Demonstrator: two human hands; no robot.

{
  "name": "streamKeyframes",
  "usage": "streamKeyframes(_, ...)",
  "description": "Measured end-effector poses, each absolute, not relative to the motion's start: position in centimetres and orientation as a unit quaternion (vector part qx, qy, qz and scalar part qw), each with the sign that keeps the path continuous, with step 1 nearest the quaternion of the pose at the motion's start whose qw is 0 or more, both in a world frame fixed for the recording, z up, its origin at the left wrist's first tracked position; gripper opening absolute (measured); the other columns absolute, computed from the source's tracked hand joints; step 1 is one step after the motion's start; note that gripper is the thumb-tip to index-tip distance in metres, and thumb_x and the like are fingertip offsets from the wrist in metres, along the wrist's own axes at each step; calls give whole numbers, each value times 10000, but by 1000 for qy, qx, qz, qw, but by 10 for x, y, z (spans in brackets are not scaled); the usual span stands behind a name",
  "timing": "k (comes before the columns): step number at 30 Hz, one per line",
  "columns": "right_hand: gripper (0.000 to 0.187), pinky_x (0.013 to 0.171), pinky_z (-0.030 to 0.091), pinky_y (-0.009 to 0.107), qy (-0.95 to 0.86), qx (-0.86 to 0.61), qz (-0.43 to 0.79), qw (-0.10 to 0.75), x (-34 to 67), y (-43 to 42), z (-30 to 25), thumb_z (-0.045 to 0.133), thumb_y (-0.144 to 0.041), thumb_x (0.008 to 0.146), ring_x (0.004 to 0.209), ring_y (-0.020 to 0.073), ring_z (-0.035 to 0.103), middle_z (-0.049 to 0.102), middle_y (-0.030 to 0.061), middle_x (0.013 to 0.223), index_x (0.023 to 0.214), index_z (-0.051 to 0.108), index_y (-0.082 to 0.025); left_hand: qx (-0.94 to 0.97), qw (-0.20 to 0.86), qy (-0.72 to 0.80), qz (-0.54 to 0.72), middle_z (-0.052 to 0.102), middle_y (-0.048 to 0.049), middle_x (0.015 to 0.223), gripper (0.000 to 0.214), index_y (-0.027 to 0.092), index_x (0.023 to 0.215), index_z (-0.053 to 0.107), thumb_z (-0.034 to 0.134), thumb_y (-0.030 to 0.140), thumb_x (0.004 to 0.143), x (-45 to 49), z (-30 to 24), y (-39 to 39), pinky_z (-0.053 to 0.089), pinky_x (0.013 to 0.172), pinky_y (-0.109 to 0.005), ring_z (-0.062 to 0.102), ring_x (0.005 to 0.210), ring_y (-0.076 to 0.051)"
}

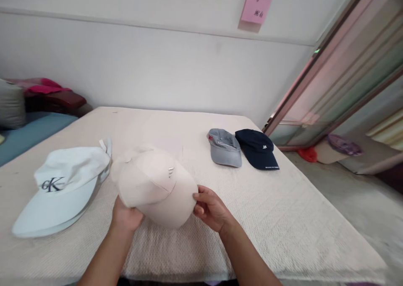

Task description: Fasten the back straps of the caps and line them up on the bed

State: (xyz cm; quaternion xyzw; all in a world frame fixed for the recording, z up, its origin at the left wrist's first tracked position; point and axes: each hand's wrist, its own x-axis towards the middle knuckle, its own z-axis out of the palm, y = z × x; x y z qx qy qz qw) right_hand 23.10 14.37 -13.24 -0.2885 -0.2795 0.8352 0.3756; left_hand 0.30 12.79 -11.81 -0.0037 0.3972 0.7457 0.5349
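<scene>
A beige cap (154, 185) with a small metal mark on its front is held just above the white textured table cover (283, 219), brim toward me. My left hand (126, 217) grips it from below at the left of the brim, fingers hidden under the cap. My right hand (210, 208) pinches the right edge of the brim, fingers curled. To the left lies a light blue cap (63, 185) with a dark logo, on top of another pale brim.
A grey cap (224, 147) and a navy cap (257, 148) lie side by side at the far right of the table. A pink note (257, 3) hangs on the wall. Folded cloth (47, 95) sits far left. Glass doors (346, 89) stand right.
</scene>
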Motion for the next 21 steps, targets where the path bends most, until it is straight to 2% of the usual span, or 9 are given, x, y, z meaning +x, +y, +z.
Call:
streamKeyframes(3, 255, 384, 229, 175, -273, -295, 815, 417, 226, 152, -135, 751, -242, 657, 398, 18, 369, 497, -56, 612, 815, 574, -148, -30, 553, 402, 729, 653, -15, 640, 177, 173, 801, 650, 500, 258, 845, 0, -130, 129, 543, 553, -233, 617, 598, -148)
streamKeyframes(5, 252, 385, 249, 170, -267, -299, 799, 448, 223, 161, -136, 755, -250, 656, 412, 26, 377, 485, -57, 597, 785, 561, -152, -50, 576, 424, 698, 652, -60, 736, 205, 147, 809, 625, 495, 299, 853, -1, -136, 128, 567, 592, -261, 637, 673, -164)
streamKeyframes(7, 251, 404, 304, 166, -253, -303, 778, 489, 222, 174, -138, 762, -231, 644, 429, 33, 396, 488, -58, 588, 761, 552, -157, -42, 599, 436, 670, 655, -122, 882, 198, 117, 869, 620, 484, 261, 862, 1, -138, 127, 583, 660, -299, 655, 799, -192)
streamKeyframes(9, 258, 428, 354, 167, -237, -308, 756, 527, 221, 190, -141, 767, -203, 627, 451, 41, 428, 506, -58, 593, 753, 545, -165, -20, 624, 431, 651, 648, -141, 940, 170, 104, 876, 620, 478, 195, 866, 4, -137, 126, 583, 659, -298, 656, 819, -192)
streamKeyframes(16, 268, 469, 430, 162, -181, -355, 684, 610, 230, 256, -165, 702, -147, 689, 511, 62, 527, 508, -69, 553, 683, 438, -196, -1, 652, 431, 623, 629, -70, 788, 168, 101, 783, 612, 471, 122, 871, 14, -133, 125, 504, 480, -189, 600, 590, -104)
streamKeyframes(21, 223, 496, 498, 193, -157, -425, 655, 605, 231, 287, -177, 621, -100, 763, 538, 97, 592, 576, -18, 546, 684, 437, -199, 0, 663, 424, 617, 611, -42, 727, 163, 106, 755, 602, 478, 99, 860, 16, -134, 126, 476, 453, -183, 566, 534, -86)
